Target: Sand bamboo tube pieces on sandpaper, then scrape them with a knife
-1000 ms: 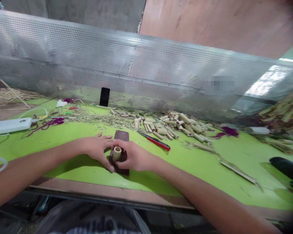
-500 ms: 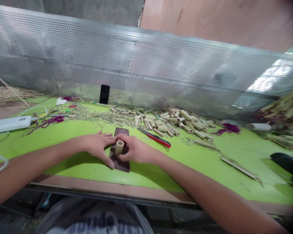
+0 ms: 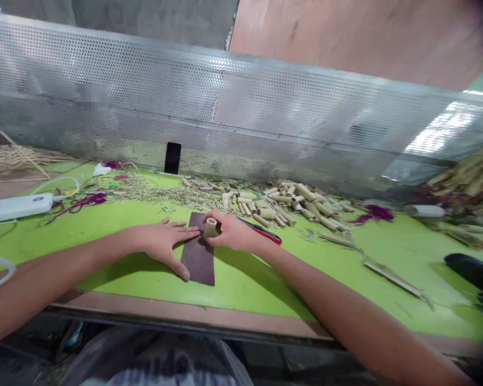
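A dark brown sheet that looks like sandpaper [image 3: 199, 262] lies flat on the green tabletop [image 3: 145, 295]. My left hand [image 3: 167, 241] rests on its left edge, fingers spread and thumb stretched toward me. Between the thumb and fingers of my right hand [image 3: 233, 231] is a short bamboo tube [image 3: 210, 228], held upright with its hollow end up, over the upper right part of the sheet. Whether the tube's lower end touches the sheet I cannot tell. A red and black utility knife [image 3: 265, 233] lies just beyond my right hand, partly covered by it.
Cut bamboo pieces [image 3: 306, 201] are heaped behind my hands, beside scattered shavings [image 3: 165, 195]. A phone [image 3: 173, 158] leans against the perforated metal panel [image 3: 241, 112]. Purple string [image 3: 376, 213] lies to the right; a white power strip [image 3: 20, 208] is at left.
My right hand has moved away from me and to the right with the bamboo tube, uncovering more of the brown sheet and covering part of the knife. My left hand stays in place.
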Tool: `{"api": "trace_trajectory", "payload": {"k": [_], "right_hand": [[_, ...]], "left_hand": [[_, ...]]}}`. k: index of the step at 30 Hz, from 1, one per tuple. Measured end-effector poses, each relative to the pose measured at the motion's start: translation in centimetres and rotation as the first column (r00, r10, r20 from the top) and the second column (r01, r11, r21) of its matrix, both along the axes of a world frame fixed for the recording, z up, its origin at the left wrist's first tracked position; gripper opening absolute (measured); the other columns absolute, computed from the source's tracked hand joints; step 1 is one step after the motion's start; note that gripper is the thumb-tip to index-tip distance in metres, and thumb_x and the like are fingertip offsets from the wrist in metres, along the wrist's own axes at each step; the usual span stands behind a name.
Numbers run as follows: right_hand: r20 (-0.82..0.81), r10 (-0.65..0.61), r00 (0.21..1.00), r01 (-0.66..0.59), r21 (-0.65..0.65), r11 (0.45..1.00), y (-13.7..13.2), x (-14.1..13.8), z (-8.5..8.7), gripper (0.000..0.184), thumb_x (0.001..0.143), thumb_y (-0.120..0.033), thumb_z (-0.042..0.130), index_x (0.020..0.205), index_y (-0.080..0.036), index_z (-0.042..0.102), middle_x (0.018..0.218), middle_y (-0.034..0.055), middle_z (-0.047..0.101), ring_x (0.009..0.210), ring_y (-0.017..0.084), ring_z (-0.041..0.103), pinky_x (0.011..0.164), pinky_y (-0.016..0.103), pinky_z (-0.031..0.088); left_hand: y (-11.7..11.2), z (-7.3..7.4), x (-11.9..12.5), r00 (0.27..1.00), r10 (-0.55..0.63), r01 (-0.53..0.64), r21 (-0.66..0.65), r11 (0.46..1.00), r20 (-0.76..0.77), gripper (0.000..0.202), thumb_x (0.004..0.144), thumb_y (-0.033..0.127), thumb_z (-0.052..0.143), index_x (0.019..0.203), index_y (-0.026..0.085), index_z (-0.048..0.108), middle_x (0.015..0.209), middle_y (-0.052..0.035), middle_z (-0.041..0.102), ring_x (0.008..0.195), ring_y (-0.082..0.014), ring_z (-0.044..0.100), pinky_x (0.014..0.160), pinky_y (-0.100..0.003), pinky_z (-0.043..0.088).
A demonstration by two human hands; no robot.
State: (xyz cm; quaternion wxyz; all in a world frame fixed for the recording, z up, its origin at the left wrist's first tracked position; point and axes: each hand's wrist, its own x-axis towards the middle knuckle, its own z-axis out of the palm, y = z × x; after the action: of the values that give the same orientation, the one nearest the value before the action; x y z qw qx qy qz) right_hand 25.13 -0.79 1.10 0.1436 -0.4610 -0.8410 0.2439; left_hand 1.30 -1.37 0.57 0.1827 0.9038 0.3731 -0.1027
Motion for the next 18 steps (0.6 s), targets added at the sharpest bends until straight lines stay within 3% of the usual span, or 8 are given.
{"api": "trace_trajectory", "payload": {"k": [3, 7, 9, 12, 14, 16, 18], "right_hand": [[0.002, -0.015, 1.0, 0.015, -0.005, 1.0, -0.4, -0.1, -0.1, 0.043, 0.072, -0.027, 0.072, 0.113, -0.019, 0.061, 0.086, 0.0027, 0.071, 0.069, 0.018, 0.061, 0.058, 0.027, 0.041], [-0.114, 0.252, 0.961, -0.254, -0.007, 0.967, -3.0, -1.6, -0.3, 0.047, 0.069, -0.023, 0.074, 0.114, -0.024, 0.063, 0.104, 0.0015, 0.073, 0.085, 0.02, 0.066, 0.071, 0.027, 0.047], [-0.099, 0.221, 0.97, -0.222, 0.0, 0.975, -2.8, -1.5, -0.3, 0.049, 0.07, -0.024, 0.075, 0.117, -0.024, 0.063, 0.104, 0.0016, 0.073, 0.084, 0.02, 0.066, 0.071, 0.028, 0.047], [0.001, 0.002, 1.0, -0.002, 0.038, 0.999, -0.9, -0.5, -0.3, 0.046, 0.072, -0.025, 0.073, 0.116, -0.019, 0.061, 0.091, 0.0032, 0.073, 0.075, 0.02, 0.064, 0.061, 0.028, 0.043], [0.009, -0.056, 0.998, 0.055, 0.047, 0.997, -0.4, -0.2, -0.3, 0.044, 0.074, -0.026, 0.073, 0.115, -0.018, 0.06, 0.088, 0.0037, 0.073, 0.072, 0.02, 0.063, 0.059, 0.027, 0.042], [-0.02, -0.003, 1.0, 0.004, 0.024, 1.0, -1.0, -0.5, -0.3, 0.044, 0.073, -0.024, 0.073, 0.115, -0.02, 0.061, 0.091, 0.0034, 0.073, 0.073, 0.019, 0.064, 0.061, 0.027, 0.044], [-0.102, 0.155, 0.983, -0.156, -0.005, 0.988, -2.3, -1.2, -0.4, 0.048, 0.073, -0.024, 0.073, 0.12, -0.023, 0.061, 0.104, 0.0031, 0.074, 0.083, 0.02, 0.067, 0.069, 0.028, 0.047]], "left_hand": [[-0.1, 0.0, 0.0, 1.0, 0.013, -0.013, -0.002, 1.0, -0.002, 0.124, 0.069, 0.089, 0.061, 0.164, 0.028, 0.01, 0.17, -0.0065, 0.007, 0.156, -0.0395, 0.007, 0.126, -0.059, 0.004], [-0.1, -0.1, 0.1, 1.0, 0.018, -0.018, 0.013, 1.0, 0.006, 0.119, 0.068, 0.086, 0.065, 0.163, 0.029, 0.019, 0.169, -0.0074, 0.012, 0.156, -0.04, 0.01, 0.126, -0.06, 0.006], [0.0, -0.2, 0.0, 1.0, 0.015, -0.015, 0.013, 1.0, 0.011, 0.12, 0.068, 0.086, 0.065, 0.163, 0.029, 0.018, 0.169, -0.0075, 0.011, 0.156, -0.0396, 0.009, 0.126, -0.059, 0.007], [0.0, -0.2, 0.0, 1.0, 0.008, -0.008, 0.001, 1.0, 0.008, 0.123, 0.07, 0.087, 0.062, 0.164, 0.028, 0.01, 0.17, -0.0062, 0.007, 0.156, -0.039, 0.006, 0.126, -0.059, 0.005], [0.0, -0.2, 0.0, 1.0, 0.005, -0.005, -0.006, 1.0, 0.003, 0.124, 0.069, 0.088, 0.062, 0.164, 0.028, 0.008, 0.17, -0.0054, 0.007, 0.156, -0.0392, 0.005, 0.126, -0.06, 0.005], [0.0, -0.2, 0.0, 1.0, 0.019, -0.019, -0.007, 1.0, 0.002, 0.125, 0.068, 0.089, 0.062, 0.164, 0.027, 0.012, 0.169, -0.0073, 0.007, 0.156, -0.04, 0.007, 0.126, -0.06, 0.006], [0.0, -0.2, 0.0, 1.0, 0.027, -0.027, -0.003, 1.0, 0.01, 0.123, 0.067, 0.088, 0.065, 0.163, 0.028, 0.017, 0.169, -0.0088, 0.009, 0.156, -0.0406, 0.008, 0.125, -0.062, 0.005]]}}
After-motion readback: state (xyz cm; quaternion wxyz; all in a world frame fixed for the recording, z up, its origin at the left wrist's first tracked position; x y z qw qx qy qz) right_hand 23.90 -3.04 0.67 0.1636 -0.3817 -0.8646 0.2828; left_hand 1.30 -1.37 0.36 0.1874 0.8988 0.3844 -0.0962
